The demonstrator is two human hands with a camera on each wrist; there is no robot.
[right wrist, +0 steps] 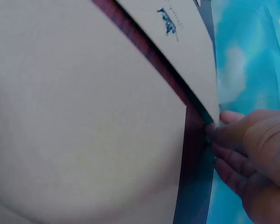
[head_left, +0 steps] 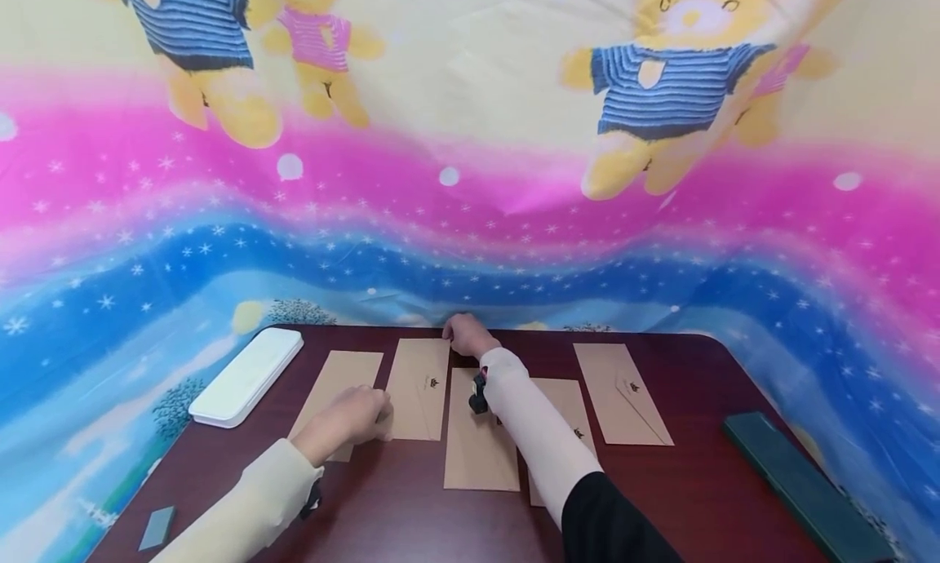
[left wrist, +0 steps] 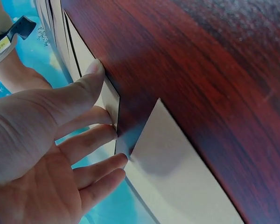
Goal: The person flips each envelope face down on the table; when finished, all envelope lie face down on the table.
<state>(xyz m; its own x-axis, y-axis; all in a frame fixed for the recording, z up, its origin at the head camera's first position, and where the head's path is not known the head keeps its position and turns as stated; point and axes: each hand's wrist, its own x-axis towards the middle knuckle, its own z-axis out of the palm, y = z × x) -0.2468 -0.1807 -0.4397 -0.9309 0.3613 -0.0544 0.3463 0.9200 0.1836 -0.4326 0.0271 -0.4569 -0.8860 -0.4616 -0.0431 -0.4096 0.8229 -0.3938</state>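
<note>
Several brown paper envelopes lie in a row on the dark red table. My left hand point(head_left: 356, 416) holds the near left corner of the second envelope from the left point(head_left: 422, 396), thumb on its near edge and fingers at its side in the left wrist view. At the far right corner of that envelope, my right hand point(head_left: 467, 334) pinches the paper between thumb and fingers point(right wrist: 224, 128). A small crown print marks its face. The leftmost envelope point(head_left: 334, 392) lies partly behind the left hand. Under the right forearm is the middle envelope point(head_left: 477, 461).
Another envelope point(head_left: 565, 396) is partly covered by the right arm, and one more point(head_left: 620, 392) lies farther right. A white case point(head_left: 250, 375) stands at the left edge, a dark green case point(head_left: 808, 485) at the right. A small grey-blue block point(head_left: 157, 529) sits front left.
</note>
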